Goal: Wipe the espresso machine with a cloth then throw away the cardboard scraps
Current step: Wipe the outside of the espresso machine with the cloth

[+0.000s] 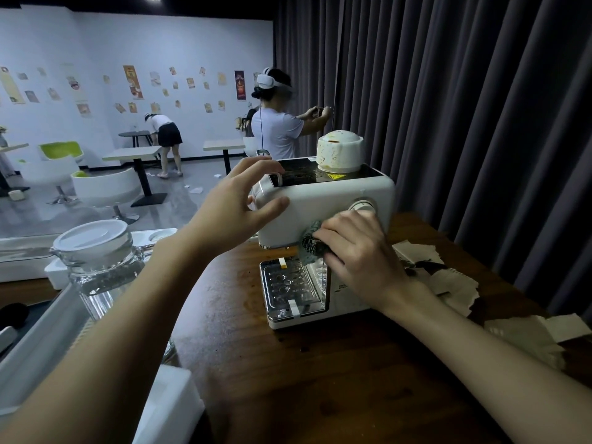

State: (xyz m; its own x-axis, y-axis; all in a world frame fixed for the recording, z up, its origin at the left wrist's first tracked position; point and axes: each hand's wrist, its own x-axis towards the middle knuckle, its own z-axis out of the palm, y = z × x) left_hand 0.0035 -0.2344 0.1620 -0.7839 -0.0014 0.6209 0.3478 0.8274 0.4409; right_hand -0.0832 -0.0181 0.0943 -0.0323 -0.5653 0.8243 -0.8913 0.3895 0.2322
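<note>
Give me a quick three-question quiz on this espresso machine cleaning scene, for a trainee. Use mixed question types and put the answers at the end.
1. True or false: the right hand presses the cloth against the front of the espresso machine.
2. What stands on top of the machine? A) a stained white cup B) a kettle C) a plate
3. Fill in: the cardboard scraps lie on the table on the machine's ____ side, as the person sees it.

Key: 1 true; 2 A; 3 right.
</note>
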